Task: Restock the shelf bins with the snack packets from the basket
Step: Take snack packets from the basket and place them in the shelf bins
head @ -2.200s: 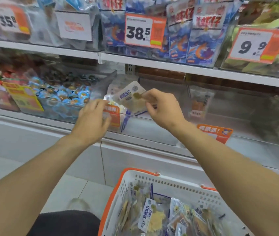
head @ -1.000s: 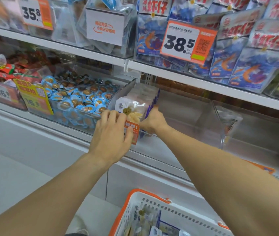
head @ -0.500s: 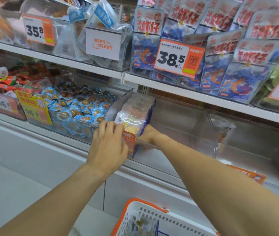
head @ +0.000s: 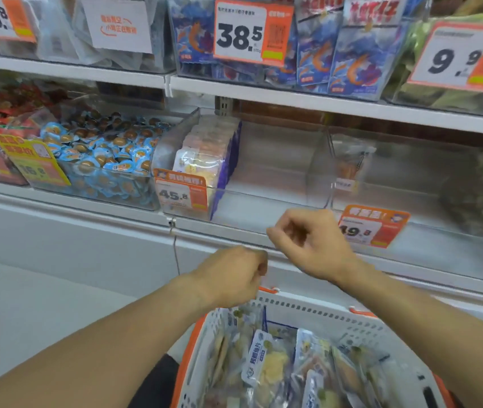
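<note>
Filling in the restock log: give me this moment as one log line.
left hand: empty, over white-and-orange basket | right hand: empty | pale snack packets: upright in clear bin | basket: packets remain

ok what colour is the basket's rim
Orange, around the white perforated plastic basket holding snack packets; only the head view shows it.

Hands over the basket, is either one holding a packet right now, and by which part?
Nothing is held. The left hand and right hand hang loosely curled above the basket.
</note>
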The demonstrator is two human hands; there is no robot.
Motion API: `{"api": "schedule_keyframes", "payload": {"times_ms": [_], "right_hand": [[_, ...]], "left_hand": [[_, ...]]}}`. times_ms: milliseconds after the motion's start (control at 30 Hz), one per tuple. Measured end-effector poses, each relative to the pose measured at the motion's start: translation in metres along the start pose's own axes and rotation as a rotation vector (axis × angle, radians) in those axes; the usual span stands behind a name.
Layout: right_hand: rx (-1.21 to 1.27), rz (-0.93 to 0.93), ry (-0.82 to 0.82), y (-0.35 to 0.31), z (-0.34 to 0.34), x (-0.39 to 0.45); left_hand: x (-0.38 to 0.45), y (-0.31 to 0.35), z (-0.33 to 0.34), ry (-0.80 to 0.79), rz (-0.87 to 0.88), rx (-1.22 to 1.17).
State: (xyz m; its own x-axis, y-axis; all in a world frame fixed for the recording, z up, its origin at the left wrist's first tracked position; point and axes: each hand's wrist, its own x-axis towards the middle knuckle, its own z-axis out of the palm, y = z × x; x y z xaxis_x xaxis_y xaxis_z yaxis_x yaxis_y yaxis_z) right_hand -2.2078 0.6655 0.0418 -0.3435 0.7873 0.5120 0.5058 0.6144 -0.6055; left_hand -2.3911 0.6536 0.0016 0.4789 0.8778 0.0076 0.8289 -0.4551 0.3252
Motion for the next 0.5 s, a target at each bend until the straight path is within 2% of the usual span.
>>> {"api": "schedule_keyframes", "payload": {"times_ms": [133,200,267,333,400,500], "right_hand": [[-0.111,0.203,-0.336,0.064,0.023,-0.112],[-0.196,0.375,-0.575,0.099,0.032,-0.166],[-0.284,0.528,-0.792,0.123,0.033,-0.215],[-0.389,0.599,-0.95,0.131,0.031,-0.256],[-0.427,0.603,-1.005,0.131,0.034,-0.291],[-0.573,0.575,-1.093,0.122,0.05,-0.318]], "left_hand": [[-0.005,0.024,0.106,-0.464,-0.114,0.007],[-0.021,0.039,0.163,-0.598,-0.217,-0.098],[-0.041,0.062,0.207,-0.617,-0.299,-0.205],[-0.059,0.082,0.246,-0.581,-0.358,-0.267],[-0.072,0.101,0.277,-0.518,-0.421,-0.299],[-0.078,0.12,0.304,-0.433,-0.551,-0.532]]}}
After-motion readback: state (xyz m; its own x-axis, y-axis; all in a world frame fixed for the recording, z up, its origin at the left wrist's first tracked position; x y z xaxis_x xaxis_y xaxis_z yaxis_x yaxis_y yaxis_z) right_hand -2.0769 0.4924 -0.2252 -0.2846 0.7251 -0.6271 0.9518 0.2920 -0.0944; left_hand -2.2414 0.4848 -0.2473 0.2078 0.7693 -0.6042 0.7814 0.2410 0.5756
